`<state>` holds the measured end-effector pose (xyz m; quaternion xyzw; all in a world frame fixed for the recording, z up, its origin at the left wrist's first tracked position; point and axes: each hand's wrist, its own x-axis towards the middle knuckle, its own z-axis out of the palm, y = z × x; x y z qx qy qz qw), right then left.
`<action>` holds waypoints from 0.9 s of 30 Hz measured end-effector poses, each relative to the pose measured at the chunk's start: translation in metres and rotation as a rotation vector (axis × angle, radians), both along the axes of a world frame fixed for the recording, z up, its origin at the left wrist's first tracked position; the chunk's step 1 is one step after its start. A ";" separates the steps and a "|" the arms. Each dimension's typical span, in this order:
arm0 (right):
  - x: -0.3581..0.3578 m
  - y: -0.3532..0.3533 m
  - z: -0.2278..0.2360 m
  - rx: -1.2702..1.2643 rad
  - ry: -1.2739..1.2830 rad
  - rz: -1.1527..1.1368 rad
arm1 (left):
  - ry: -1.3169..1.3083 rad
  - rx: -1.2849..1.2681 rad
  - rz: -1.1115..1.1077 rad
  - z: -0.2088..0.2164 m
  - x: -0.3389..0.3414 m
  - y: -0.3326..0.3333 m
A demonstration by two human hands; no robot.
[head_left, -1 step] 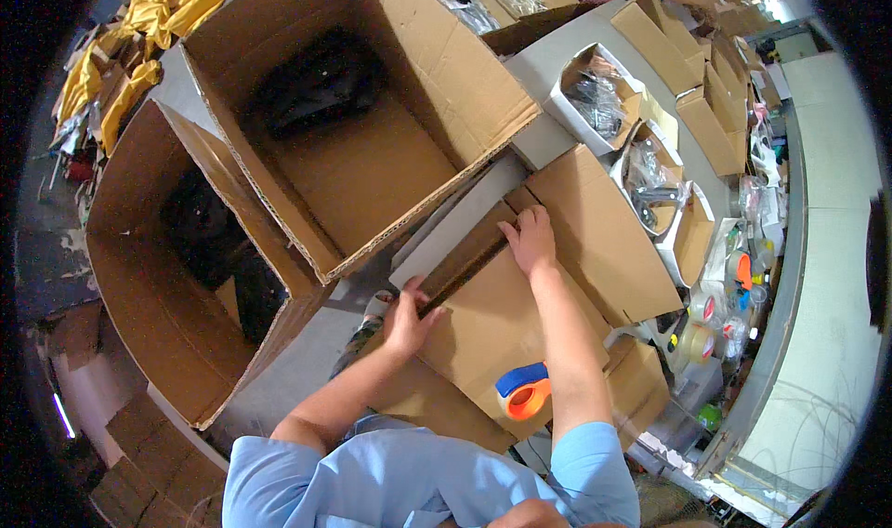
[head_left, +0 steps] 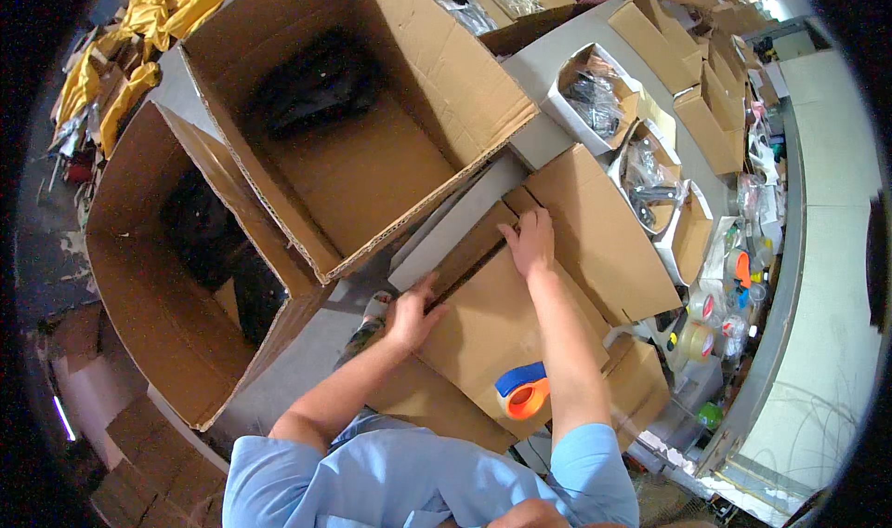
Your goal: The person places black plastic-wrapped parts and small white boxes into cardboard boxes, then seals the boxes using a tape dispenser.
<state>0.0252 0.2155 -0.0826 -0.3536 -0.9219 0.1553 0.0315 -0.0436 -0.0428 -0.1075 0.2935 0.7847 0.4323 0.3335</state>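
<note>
A brown cardboard box [head_left: 483, 323] lies in front of me with its flaps folded down. My left hand [head_left: 409, 314] grips the box's near-left edge, thumb raised. My right hand [head_left: 530, 242] rests flat on the top flap at the far end, its fingertips at the seam between the flaps. A blue and orange tape dispenser [head_left: 520, 390] sits on the box top beside my right forearm. Another wide flap [head_left: 604, 231] spreads to the right of my right hand.
Two large open cartons stand to the left, one [head_left: 372, 156] at the back and one [head_left: 149, 277] nearer, each holding black items. Small open boxes with bagged parts [head_left: 595, 96], tape rolls [head_left: 697, 337] and bottles line the right side. Yellow cloth [head_left: 139, 35] lies at the far left.
</note>
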 end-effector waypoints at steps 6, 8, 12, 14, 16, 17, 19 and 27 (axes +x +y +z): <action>0.081 -0.086 0.089 -0.228 -0.198 -0.258 | 0.154 -0.018 -0.056 0.001 -0.007 0.057; 0.175 -0.138 0.094 -0.197 -0.488 -0.053 | 0.074 0.012 -0.077 -0.007 -0.007 0.061; 0.166 -0.177 0.099 -0.606 -0.278 -0.354 | 0.006 0.149 -0.168 -0.027 -0.015 0.069; 0.148 -0.175 0.109 -0.481 -0.067 -0.315 | -0.027 0.120 -0.164 -0.025 -0.016 0.071; 0.131 -0.164 0.104 -0.339 0.123 -0.227 | -0.101 0.071 -0.167 -0.014 -0.018 0.071; 0.123 -0.158 0.095 -0.331 0.201 -0.200 | -0.161 0.041 -0.165 -0.007 -0.022 0.070; 0.109 -0.143 0.075 -0.305 0.326 -0.093 | -0.510 0.073 -0.132 -0.004 -0.028 0.070; 0.077 -0.118 0.066 -0.365 0.300 0.145 | -1.169 0.284 0.033 0.012 -0.038 0.060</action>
